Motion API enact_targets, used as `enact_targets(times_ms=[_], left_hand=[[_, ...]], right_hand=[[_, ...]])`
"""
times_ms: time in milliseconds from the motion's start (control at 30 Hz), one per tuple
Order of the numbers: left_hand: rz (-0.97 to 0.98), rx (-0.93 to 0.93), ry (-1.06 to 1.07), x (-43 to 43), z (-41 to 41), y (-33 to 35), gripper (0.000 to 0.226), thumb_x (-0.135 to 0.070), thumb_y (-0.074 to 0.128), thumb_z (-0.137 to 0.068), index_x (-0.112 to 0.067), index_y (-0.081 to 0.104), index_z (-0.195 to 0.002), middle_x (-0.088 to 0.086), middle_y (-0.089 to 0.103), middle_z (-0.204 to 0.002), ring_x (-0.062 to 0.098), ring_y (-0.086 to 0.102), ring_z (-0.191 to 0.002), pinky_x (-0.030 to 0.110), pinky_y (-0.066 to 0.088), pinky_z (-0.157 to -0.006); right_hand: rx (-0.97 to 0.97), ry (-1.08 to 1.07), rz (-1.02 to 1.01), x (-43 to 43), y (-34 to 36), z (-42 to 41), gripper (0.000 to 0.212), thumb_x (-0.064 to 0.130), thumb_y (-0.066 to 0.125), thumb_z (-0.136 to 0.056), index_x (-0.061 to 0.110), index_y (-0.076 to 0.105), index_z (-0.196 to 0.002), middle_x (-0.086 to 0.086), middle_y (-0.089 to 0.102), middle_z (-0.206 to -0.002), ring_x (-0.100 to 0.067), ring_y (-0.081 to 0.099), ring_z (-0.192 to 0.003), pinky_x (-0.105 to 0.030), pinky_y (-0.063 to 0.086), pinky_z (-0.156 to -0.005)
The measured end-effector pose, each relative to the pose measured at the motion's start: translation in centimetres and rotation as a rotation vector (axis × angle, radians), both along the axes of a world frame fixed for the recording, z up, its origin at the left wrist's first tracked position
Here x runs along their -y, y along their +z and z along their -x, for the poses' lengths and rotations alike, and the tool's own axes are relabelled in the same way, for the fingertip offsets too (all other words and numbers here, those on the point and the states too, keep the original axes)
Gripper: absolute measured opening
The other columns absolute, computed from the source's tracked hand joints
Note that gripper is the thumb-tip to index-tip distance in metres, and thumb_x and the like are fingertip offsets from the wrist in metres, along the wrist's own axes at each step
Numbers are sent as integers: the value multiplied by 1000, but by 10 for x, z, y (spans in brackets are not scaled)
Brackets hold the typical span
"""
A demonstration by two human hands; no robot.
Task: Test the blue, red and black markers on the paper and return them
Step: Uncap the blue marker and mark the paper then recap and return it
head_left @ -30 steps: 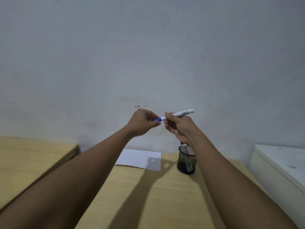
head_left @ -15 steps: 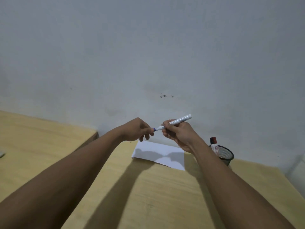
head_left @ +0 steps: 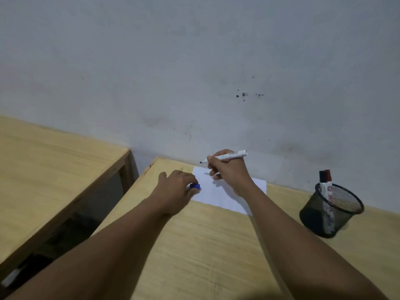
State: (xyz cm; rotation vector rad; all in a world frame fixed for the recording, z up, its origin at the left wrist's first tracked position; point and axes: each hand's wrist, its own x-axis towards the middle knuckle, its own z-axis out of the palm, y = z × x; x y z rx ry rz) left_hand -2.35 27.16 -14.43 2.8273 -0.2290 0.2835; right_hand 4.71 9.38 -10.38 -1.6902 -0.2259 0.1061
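— Where are we in the job?

— Early, I judge. From my feed the right hand [head_left: 227,172], just above centre of the frame, has its fingers closed around the blue marker [head_left: 229,156], uncapped, its dark tip pointing left above the far edge of the paper [head_left: 229,195]. I see no ink on the sheet, though the hands hide part of it.

— And the cap?

— The blue cap [head_left: 195,186] is pinched in the fingers of the left hand [head_left: 176,188], low over the paper's left edge at frame centre (whether the cap touches the sheet, I cannot tell).

— The other two?

— The red marker [head_left: 328,182] and the black marker [head_left: 322,180] stand capped, side by side, in the mesh cup [head_left: 313,215] at the right of the frame, on the same bench [head_left: 205,245] and well apart from the paper. They look untouched.

— So what is left?

— Nearly everything, as I read it: stroke blue on the sheet, recap it, drop it in the cup, then repeat with red and black. Uncapping blue is the only step I would count as done.
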Motion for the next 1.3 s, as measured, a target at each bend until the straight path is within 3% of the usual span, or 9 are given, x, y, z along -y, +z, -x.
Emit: enact_targets(times_ms=[67, 267, 400, 833, 967, 1100, 1300], left_hand=[[22, -18, -6, -3, -2, -4, 21, -46, 45, -98, -32, 59, -103, -16, 59, -106, 16, 50, -114, 50, 34, -97], [66, -17, -18, -7, -4, -10, 26, -46, 44, -99, -30, 61, -111, -12, 60, -129, 17, 42, -125, 66, 23, -109], [64, -25, -25, -7, -6, -11, 25, -44, 41, -101, -31, 58, -113, -12, 55, -136, 19, 37, -133, 68, 18, -111], [55, 5, -20, -7, -7, -14, 26, -49, 40, -100, -34, 59, -110, -13, 59, -130, 21, 39, -133, 71, 23, -106], [56, -7, -4, -7, -10, -16, 27, -50, 42, -99, -34, 61, -109, -11, 61, -132, 21, 39, -135, 72, 19, -109], [59, -7, -6, -7, -10, -16, 27, -50, 42, -99, -34, 61, -110, -10, 61, -133, 21, 38, -137, 71, 17, -110], [78, -5, -6, -7, -8, -14, 24, -48, 44, -100, -32, 61, -108, -9, 64, -124, 21, 39, -135, 71, 18, -109]], right_hand=[[-33, 26, -2, -10, -9, -8, 19, 14, 72, -91, -2, 71, -102, -12, 70, -78, -21, 65, -64, -35, 53, -59], [-49, 55, 70, -25, -35, -33, 12, 16, 77, -83, 6, 70, -79, -14, 69, -76, -26, 65, -73, -41, 54, -69], [19, -6, 113, -26, -44, -38, 13, 20, 76, -86, 8, 73, -82, -13, 71, -73, -23, 65, -62, -35, 52, -60], [35, -13, 189, -28, -50, -42, 23, 24, 77, -90, 2, 74, -96, -14, 73, -82, -21, 67, -67, -30, 54, -62], [25, -9, 192, -29, -49, -41, 17, 24, 77, -90, 9, 70, -92, -10, 70, -81, -22, 69, -73, -41, 62, -72], [9, 2, 192, -28, -48, -40, 18, 25, 78, -89, 8, 71, -91, -16, 72, -88, -33, 73, -84, -50, 63, -82], [20, 37, 219, -26, -46, -38, 20, 25, 78, -89, 6, 73, -95, -19, 73, -94, -34, 74, -92, -53, 63, -85]])
